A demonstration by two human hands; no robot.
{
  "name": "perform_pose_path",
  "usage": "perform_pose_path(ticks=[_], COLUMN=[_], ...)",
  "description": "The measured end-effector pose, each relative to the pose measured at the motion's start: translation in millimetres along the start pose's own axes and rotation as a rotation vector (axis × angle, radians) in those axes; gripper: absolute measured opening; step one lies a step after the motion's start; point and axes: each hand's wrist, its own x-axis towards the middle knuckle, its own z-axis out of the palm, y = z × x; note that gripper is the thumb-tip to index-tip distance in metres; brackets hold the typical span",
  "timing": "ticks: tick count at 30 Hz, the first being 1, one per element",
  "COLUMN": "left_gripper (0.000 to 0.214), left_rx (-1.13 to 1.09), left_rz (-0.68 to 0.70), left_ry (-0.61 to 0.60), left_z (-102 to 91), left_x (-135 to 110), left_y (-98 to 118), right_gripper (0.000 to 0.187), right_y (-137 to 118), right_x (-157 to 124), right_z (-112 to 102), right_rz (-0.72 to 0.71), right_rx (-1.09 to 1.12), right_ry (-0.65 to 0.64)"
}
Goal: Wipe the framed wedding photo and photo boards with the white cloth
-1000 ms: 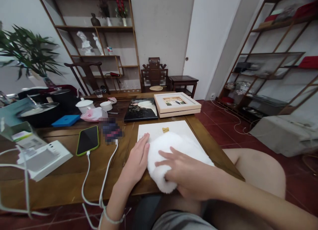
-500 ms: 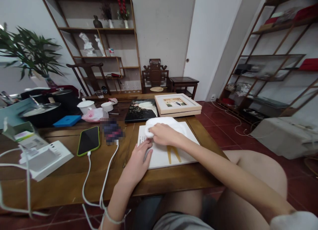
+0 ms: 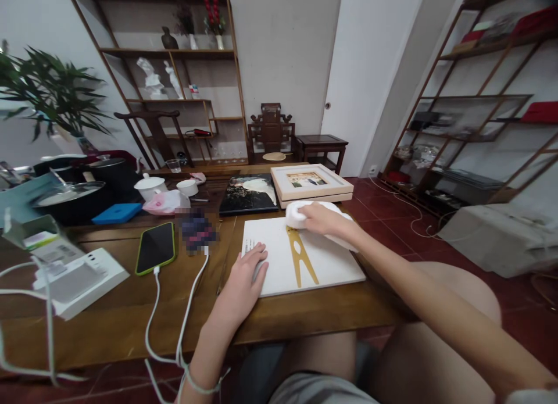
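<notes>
A white rectangular panel (image 3: 270,276) with a gold, forked shape printed on it and small dark writing at its left lies flat on the wooden table. My left hand (image 3: 246,279) rests on the panel's left edge, fingers stretched out and holding nothing. Bunched in my right hand (image 3: 325,219) is a white cloth (image 3: 296,216), pressed on the upper part of the panel. The cloth's far end trails to the right, partly behind my wrist and forearm. My right fingertips are partly sunk in its folds.
Behind the panel lie a dark photo panel (image 3: 248,193) and pale framed pictures (image 3: 311,183), stacked. On the left are a charging phone (image 3: 156,248), white cables (image 3: 185,311), an open white box (image 3: 87,282), a blue box (image 3: 117,213) and a lidded pan (image 3: 72,200).
My right hand has slid the cloth to the right across the panel, uncovering more of the gold shape and the writing. My left hand has stayed in place.
</notes>
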Motion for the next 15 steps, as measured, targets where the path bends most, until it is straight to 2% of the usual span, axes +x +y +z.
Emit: perform_pose_path(ticks=[4, 7, 12, 15], left_gripper=[0.026, 0.027, 0.026, 0.026], left_rx=[0.005, 0.007, 0.013, 0.023], left_rz=[0.003, 0.004, 0.012, 0.01], left_ry=[0.002, 0.0, 0.011, 0.003], left_z=[-0.5, -0.2, -0.3, -1.4], left_x=[0, 1, 1, 1], left_y=[1, 1, 1, 2], right_gripper=[0.028, 0.028, 0.029, 0.029], right_y=[12, 0, -20, -21], right_x=[-28, -63, -127, -141], right_z=[10, 11, 1, 0], right_rz=[0.054, 0.026, -0.084, -0.082], right_rx=[-0.027, -0.027, 0.099, 0.155], right_ry=[0.004, -0.005, -0.109, -0.122])
